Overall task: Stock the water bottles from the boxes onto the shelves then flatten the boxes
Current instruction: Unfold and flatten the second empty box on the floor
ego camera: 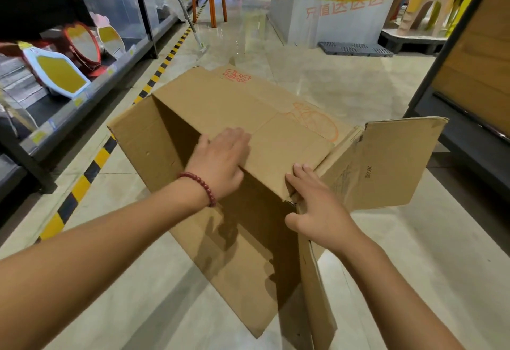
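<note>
Your forearms reach forward from the bottom corners, the left wrist wearing a beaded bracelet (199, 184). Your left hand (220, 162) lies palm-down with fingers straight, pressing the top panel of the cardboard box (248, 107). Your right hand (317, 209) rests at the box's near right corner, fingers extended against the edge, gripping nothing. That box sits open and empty on the tiled floor (345, 84), one flap (386, 162) splayed right.

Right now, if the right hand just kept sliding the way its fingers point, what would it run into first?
Probably more of the cardboard box itself. The right hand already rests at the box's near corner, fingers aimed up and left across the top panel. The left hand presses on that panel a little left of that line, though depth is hard to judge.
</note>
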Tool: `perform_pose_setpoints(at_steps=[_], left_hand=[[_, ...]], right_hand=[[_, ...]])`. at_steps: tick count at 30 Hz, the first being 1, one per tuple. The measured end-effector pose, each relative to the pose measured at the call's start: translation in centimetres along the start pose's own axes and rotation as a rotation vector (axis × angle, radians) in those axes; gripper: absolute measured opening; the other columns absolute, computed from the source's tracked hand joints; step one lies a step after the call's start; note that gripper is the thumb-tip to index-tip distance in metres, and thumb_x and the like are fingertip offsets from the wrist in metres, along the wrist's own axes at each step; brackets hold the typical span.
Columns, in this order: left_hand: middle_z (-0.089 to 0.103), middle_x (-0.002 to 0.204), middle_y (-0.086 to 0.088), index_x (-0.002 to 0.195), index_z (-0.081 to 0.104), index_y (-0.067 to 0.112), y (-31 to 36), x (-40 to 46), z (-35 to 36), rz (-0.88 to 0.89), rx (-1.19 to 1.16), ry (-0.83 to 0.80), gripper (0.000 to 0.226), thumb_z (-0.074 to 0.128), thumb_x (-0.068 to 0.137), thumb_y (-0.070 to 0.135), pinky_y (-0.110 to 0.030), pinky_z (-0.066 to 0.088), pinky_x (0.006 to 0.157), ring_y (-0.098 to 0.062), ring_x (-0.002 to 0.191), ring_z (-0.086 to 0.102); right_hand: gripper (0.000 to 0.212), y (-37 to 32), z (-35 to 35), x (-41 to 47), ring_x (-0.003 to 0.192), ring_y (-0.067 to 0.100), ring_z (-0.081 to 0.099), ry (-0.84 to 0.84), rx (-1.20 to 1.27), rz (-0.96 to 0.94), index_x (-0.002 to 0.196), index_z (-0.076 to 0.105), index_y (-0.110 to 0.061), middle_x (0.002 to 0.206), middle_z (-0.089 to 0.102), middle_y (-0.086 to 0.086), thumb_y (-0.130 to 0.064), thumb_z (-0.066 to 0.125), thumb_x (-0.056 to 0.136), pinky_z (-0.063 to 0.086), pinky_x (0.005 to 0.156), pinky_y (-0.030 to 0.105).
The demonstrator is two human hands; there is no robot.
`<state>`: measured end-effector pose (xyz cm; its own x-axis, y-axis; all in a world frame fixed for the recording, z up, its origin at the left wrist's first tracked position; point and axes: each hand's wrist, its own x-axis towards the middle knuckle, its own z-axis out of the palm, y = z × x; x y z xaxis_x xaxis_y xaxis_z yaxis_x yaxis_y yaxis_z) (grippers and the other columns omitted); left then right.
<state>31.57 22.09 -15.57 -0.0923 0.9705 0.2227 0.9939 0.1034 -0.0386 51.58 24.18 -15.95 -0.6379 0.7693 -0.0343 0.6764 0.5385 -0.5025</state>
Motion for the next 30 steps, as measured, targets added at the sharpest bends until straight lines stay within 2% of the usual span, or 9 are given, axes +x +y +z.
perform_pose_setpoints(at_steps=[5,7,10,16,18,20,23,25,30], left_hand=[[-0.005,0.158,0.004,0.15,-0.001,0.024,4.1,-0.2,1.6,0.055,-0.038,-0.223,0.08,0.052,0.09,0.018,-0.047,0.008,0.116,-0.015,0.146,-0.002],[-0.007,0.158,0.005,0.15,-0.004,0.024,4.6,-0.5,1.9,0.047,-0.067,-0.231,0.083,0.053,0.089,0.017,-0.047,0.007,0.117,-0.015,0.146,-0.004],[-0.009,0.158,0.005,0.15,-0.006,0.024,4.8,-0.7,2.0,0.04,-0.075,-0.221,0.086,0.054,0.088,0.017,-0.048,0.007,0.117,-0.015,0.146,-0.006],[-0.008,0.158,0.005,0.15,-0.005,0.025,4.6,-1.4,1.2,0.032,-0.087,-0.196,0.085,0.054,0.089,0.02,-0.048,0.007,0.116,-0.015,0.146,-0.005],[-0.001,0.158,0.004,0.15,0.002,0.026,4.1,-1.8,0.5,0.032,-0.112,-0.143,0.079,0.052,0.09,0.022,-0.046,0.009,0.117,-0.015,0.146,0.0],[0.01,0.157,0.003,0.149,0.011,0.025,3.5,-2.4,-0.1,0.007,-0.155,-0.072,0.072,0.052,0.09,0.024,-0.043,0.013,0.117,-0.014,0.145,0.008],[0.022,0.154,-0.003,0.146,0.023,0.018,2.3,-3.4,-0.8,-0.063,-0.196,0.121,0.066,0.053,0.088,0.022,-0.041,0.023,0.116,-0.018,0.143,0.019],[0.032,0.147,-0.012,0.137,0.037,0.007,1.1,-4.2,-1.3,-0.153,-0.201,0.315,0.056,0.054,0.084,0.015,-0.043,0.031,0.112,-0.025,0.138,0.03],[0.03,0.149,-0.014,0.123,0.049,0.003,-3.1,-7.0,-3.0,-0.395,-0.457,0.685,0.041,0.05,0.083,-0.003,-0.041,0.022,0.115,-0.026,0.14,0.025]], right_hand=[[0.073,0.8,0.7,-0.3,0.146,0.012,0.004,0.133,0.17,0.086,0.143,0.033,-0.019,0.158,0.014,-0.004,-0.014,0.06,0.076,0.014,0.112,0.027],[0.064,1.1,0.8,-0.4,0.146,0.02,0.006,0.2,0.211,0.193,0.13,0.037,-0.017,0.157,0.016,0.001,-0.019,0.061,0.071,0.02,0.111,0.032],[0.089,1.7,0.8,-0.6,0.146,0.016,-0.004,0.169,0.262,0.275,0.149,0.017,-0.011,0.16,0.004,0.0,-0.013,0.064,0.074,0.009,0.117,0.034],[0.088,1.8,0.9,-1.1,0.145,0.006,-0.008,0.202,0.499,0.221,0.152,0.01,-0.019,0.159,0.001,-0.009,0.004,0.055,0.08,0.002,0.114,0.025],[0.092,1.6,1.2,-1.3,0.145,0.006,0.0,0.25,0.599,0.19,0.151,0.013,-0.028,0.159,0.007,-0.011,0.009,0.054,0.078,0.007,0.119,0.032],[0.094,1.4,1.4,-1.6,0.139,0.002,0.026,0.28,0.724,0.14,0.147,0.02,-0.038,0.153,0.025,-0.01,0.012,0.052,0.075,0.029,0.113,0.036],[0.08,0.9,1.6,-1.8,0.11,-0.017,0.048,0.256,0.757,0.031,0.12,0.039,-0.05,0.126,0.05,-0.022,0.02,0.041,0.082,0.04,0.091,0.011],[0.068,0.4,1.8,-1.6,0.107,-0.022,0.048,0.23,0.705,-0.04,0.112,0.05,-0.048,0.113,0.056,-0.033,0.015,0.038,0.088,0.038,0.092,0.003],[0.05,-0.9,3.7,-0.1,0.131,-0.009,0.027,0.153,0.516,-0.099,0.125,0.054,-0.038,0.134,0.044,-0.022,-0.001,0.038,0.097,0.018,0.119,0.03]])
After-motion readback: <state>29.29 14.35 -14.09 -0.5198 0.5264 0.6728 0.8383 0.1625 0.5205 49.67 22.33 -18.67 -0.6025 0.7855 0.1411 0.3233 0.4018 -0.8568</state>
